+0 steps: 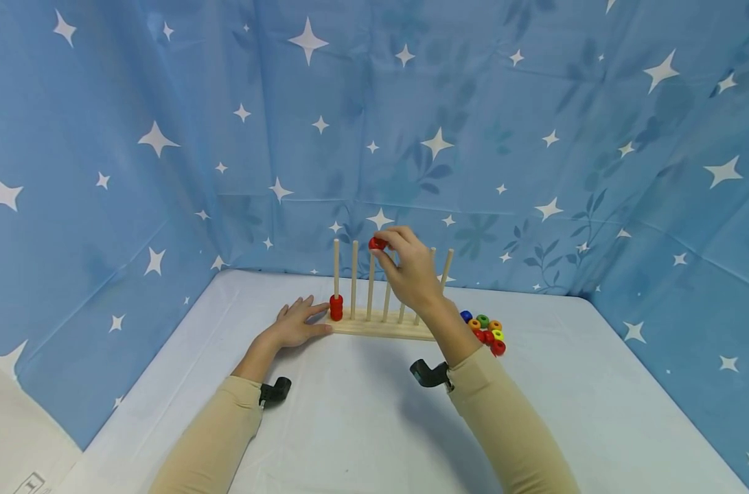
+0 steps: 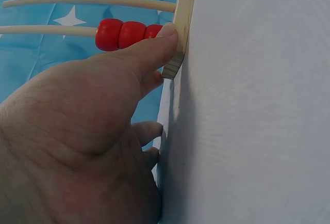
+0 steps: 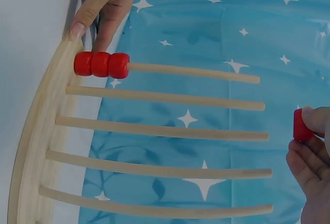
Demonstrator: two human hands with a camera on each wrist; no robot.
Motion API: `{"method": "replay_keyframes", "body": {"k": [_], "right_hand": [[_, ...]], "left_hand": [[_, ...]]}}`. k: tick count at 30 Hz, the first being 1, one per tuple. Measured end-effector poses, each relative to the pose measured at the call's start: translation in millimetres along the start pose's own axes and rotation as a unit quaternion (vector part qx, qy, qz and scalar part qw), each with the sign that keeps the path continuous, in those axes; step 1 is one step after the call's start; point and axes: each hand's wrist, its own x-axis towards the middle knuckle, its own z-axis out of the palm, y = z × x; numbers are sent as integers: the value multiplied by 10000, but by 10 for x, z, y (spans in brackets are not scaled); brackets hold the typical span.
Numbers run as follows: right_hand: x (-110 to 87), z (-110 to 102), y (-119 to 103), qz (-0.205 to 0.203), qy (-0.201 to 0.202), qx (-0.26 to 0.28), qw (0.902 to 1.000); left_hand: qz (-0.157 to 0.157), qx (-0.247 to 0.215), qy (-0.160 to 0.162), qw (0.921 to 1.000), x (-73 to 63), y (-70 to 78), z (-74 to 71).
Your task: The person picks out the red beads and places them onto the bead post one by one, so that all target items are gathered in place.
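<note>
My right hand [image 1: 413, 272] pinches a red bead [image 3: 300, 125] between thumb and fingertips. It holds the bead above the peg tops, apart from them in the right wrist view. Below it stands a wooden peg rack [image 1: 380, 328], a long base with several upright pegs. Three red beads [image 3: 101, 65] are stacked at the foot of the leftmost peg [image 1: 336, 267]. My left hand [image 1: 294, 325] grips the left end of the base, thumb [image 2: 167, 31] on the front side and index finger behind. Its other fingers spread out over the table.
Loose beads in red, orange, yellow, green and blue lie in a group [image 1: 488, 336] by the rack's right end. A white cloth covers the table [image 1: 325, 425]. Behind it hangs a blue curtain [image 1: 374, 103] with white stars.
</note>
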Motion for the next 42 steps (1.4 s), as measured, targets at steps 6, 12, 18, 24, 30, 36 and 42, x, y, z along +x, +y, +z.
{"method": "replay_keyframes", "body": {"k": [6, 12, 18, 24, 30, 36, 42], "right_hand": [[62, 36, -15, -79, -15, -46, 10000], [126, 77, -10, 62, -7, 137, 9999], [183, 126, -25, 251, -112, 305, 9992], [239, 188, -84, 494, -294, 482, 9972], [280, 259, -123, 572, -352, 394, 9970], [299, 309, -138, 678, -431, 379, 9960], [329, 349, -139, 655, -538, 358, 9958]], "left_hand": [[-33, 0, -30, 10000, -5, 5, -12], [-46, -25, -45, 10000, -21, 14, -23], [-42, -11, -56, 10000, -18, 18, -27], [-57, 17, -38, 10000, 1, 5, -26], [-91, 66, -37, 9999, 9, -5, -16], [-81, 61, -31, 9999, 4, -3, -15], [-64, 28, -44, 10000, -4, 9, -24]]}}
